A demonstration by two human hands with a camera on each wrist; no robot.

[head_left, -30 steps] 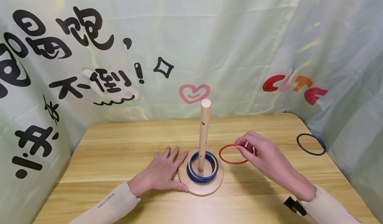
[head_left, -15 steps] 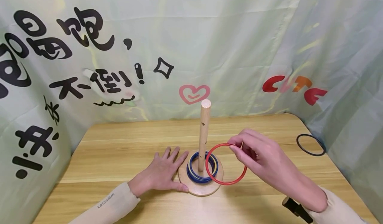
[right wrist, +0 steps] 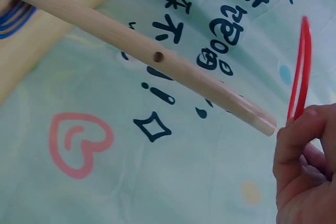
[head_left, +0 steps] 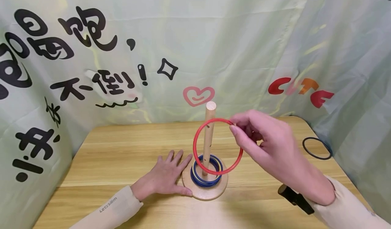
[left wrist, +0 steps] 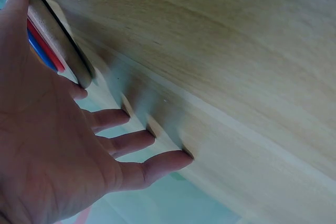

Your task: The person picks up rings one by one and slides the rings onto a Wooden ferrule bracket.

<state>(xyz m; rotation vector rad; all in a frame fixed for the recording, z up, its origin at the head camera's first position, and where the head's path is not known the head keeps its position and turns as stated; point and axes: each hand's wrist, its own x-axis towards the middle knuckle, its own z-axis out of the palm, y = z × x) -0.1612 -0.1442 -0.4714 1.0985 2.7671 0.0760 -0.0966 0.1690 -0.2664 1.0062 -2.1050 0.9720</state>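
A red ring [head_left: 195, 144] is pinched at its right edge between the thumb and fingers of my right hand [head_left: 265, 144]. The ring is raised and tilted, overlapping the wooden peg [head_left: 208, 134] in the head view. In the right wrist view the red ring [right wrist: 305, 72] appears nearly edge-on beside the top end of the peg [right wrist: 210, 93]. Blue and yellow rings [head_left: 204, 184] lie stacked around the foot of the peg on its round base [head_left: 206, 195]. With fingers spread, my left hand [head_left: 165, 178] rests at the left side of that base.
A dark ring [head_left: 317, 157] lies near the right edge of the wooden table [head_left: 128, 144]. Behind the table hangs a pale printed cloth [head_left: 238, 45] with black lettering and a pink heart. A black band with a small device [head_left: 294, 198] sits at the right wrist.
My right hand has lifted the red ring off the table, moving it left and up toward the peg. The ring now stands more upright. The left hand has kept its place.
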